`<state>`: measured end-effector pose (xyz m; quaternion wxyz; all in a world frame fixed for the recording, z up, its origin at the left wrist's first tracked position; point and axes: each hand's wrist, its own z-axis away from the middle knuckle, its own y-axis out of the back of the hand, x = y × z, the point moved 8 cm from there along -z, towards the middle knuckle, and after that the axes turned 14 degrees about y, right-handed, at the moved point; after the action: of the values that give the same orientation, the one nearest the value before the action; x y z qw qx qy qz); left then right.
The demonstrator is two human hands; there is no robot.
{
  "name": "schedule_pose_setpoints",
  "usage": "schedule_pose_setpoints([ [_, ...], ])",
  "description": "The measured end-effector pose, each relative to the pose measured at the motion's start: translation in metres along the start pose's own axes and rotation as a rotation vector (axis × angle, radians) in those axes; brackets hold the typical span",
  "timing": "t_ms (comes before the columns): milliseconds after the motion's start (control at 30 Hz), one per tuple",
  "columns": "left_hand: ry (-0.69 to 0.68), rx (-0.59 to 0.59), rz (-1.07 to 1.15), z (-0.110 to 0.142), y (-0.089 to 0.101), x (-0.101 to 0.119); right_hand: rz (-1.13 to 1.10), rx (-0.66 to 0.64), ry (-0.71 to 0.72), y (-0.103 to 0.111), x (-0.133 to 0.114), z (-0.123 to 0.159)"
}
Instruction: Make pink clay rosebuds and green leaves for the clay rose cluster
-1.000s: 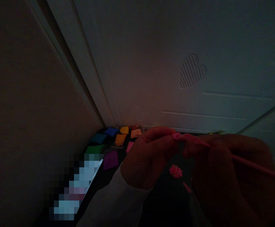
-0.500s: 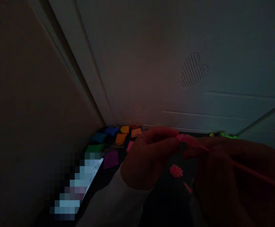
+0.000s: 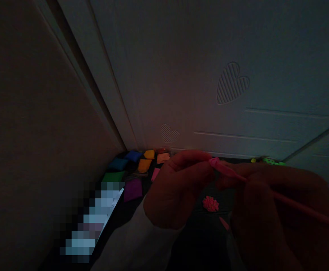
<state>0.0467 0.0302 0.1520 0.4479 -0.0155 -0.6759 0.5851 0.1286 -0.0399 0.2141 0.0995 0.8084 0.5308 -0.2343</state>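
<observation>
In dim light, my left hand point(image 3: 175, 188) pinches a small pink piece, apparently clay point(image 3: 214, 162), between thumb and fingertips. My right hand point(image 3: 288, 210) is closed round a slim pink modelling tool point(image 3: 227, 171). The tool's flattened tip touches the pink piece, and its handle runs back to the lower right. Below, between both hands, a pink flower-like cluster point(image 3: 210, 203) of small petals lies on the dark surface. Near it sits a pointed pink object point(image 3: 224, 223), partly covered by my right hand.
Coloured packets lie at the back left, among them blue point(image 3: 133, 156), orange point(image 3: 144, 165), green point(image 3: 113, 177) and purple point(image 3: 133, 189). A lit, blurred-out screen point(image 3: 96, 226) is at lower left. Behind rises a pale panel point(image 3: 181, 75) with heart reliefs. Bright green bits point(image 3: 273, 162) lie at back right.
My right hand and the tool have shifted slightly left, and the tool's tip has turned a little against the pink piece. My left hand stays almost in place.
</observation>
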Motion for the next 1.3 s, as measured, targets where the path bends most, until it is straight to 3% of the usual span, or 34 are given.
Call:
schedule_pose_setpoints([
  [267, -0.006, -0.06, 0.049, -0.001, -0.006, 0.0, -0.052, 0.027, -0.032, -0.002, 0.002, 0.002],
  [433, 0.019, -0.121, 0.07, -0.004, -0.004, -0.004, -0.121, 0.026, -0.14, 0.006, 0.01, 0.005],
  [600, 0.037, -0.201, 0.138, -0.007, -0.003, -0.01, -0.288, -0.087, -0.21, 0.001, 0.02, 0.002],
  [800, 0.048, -0.222, 0.128, -0.01, -0.003, -0.01, -0.215, 0.034, -0.196, 0.005, 0.019, 0.006],
  [1033, 0.048, -0.203, 0.134, -0.009, -0.003, -0.01, -0.201, -0.004, -0.172, 0.004, 0.018, 0.004],
  [1200, 0.045, -0.193, 0.123, -0.011, -0.001, -0.011, -0.182, 0.094, -0.245, 0.006, 0.022, 0.006],
  [1300, 0.042, -0.203, 0.123, -0.012, -0.001, -0.011, -0.186, 0.082, -0.253, 0.003, 0.022, 0.007],
])
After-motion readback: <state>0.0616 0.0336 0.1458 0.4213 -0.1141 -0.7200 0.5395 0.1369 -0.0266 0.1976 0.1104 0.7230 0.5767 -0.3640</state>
